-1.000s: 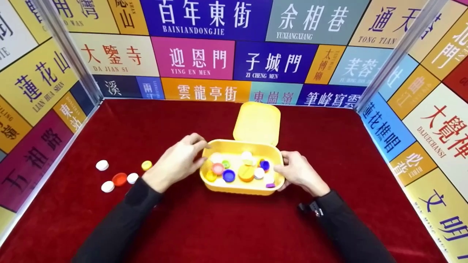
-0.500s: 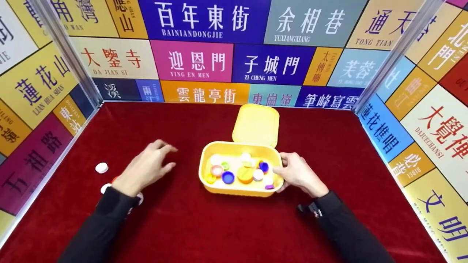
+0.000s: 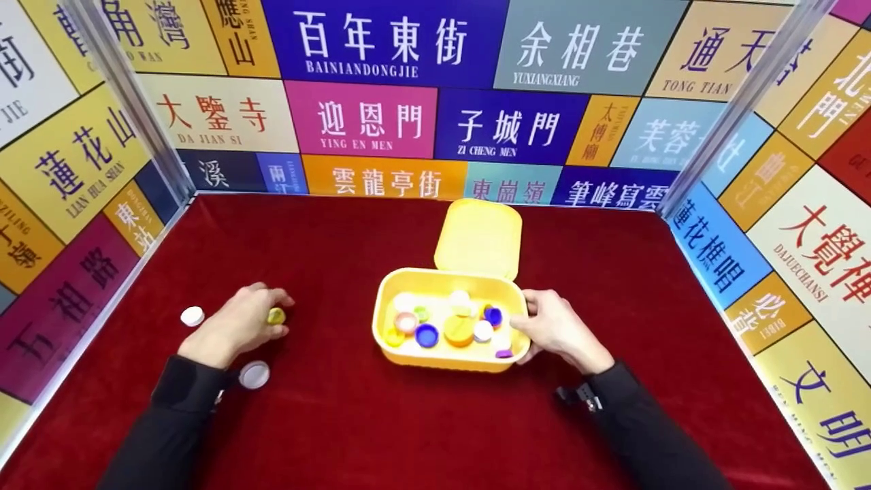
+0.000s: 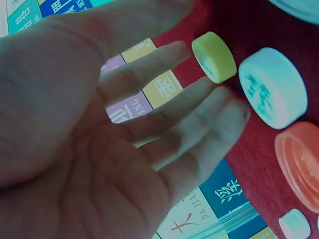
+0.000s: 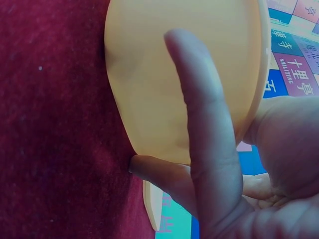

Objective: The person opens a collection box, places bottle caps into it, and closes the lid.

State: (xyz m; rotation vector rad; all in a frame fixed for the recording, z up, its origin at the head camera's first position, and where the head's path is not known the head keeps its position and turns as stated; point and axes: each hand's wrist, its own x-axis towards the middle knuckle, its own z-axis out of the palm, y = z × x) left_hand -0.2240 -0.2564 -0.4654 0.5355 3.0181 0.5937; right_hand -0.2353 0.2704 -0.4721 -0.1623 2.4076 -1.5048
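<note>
Over the red cloth, my left hand (image 3: 235, 323) is at a yellow cap (image 3: 275, 316), thumb and fingers on either side. In the left wrist view the left hand (image 4: 114, 149) has loosely extended fingers beside the yellow cap (image 4: 215, 58); a firm hold does not show. A white cap (image 4: 273, 88) and a red cap (image 4: 299, 159) lie nearby. My right hand (image 3: 561, 330) grips the right end of the yellow box (image 3: 442, 361), which contains several coloured caps. Seen from the right wrist, the right hand (image 5: 212, 129) has one finger along the box wall (image 5: 149, 84).
The box's lid (image 3: 480, 238) lies open behind it. A white cap (image 3: 192, 316) is left of my left hand, and a greyish cap (image 3: 254, 375) lies by the left wrist. Panels with printed characters (image 3: 360, 119) surround the cloth (image 3: 408, 435) at the back and sides.
My left hand has moved left from the box's left rim to the yellow cap, leaving the rim. The right hand still grips the box in about the same place.
</note>
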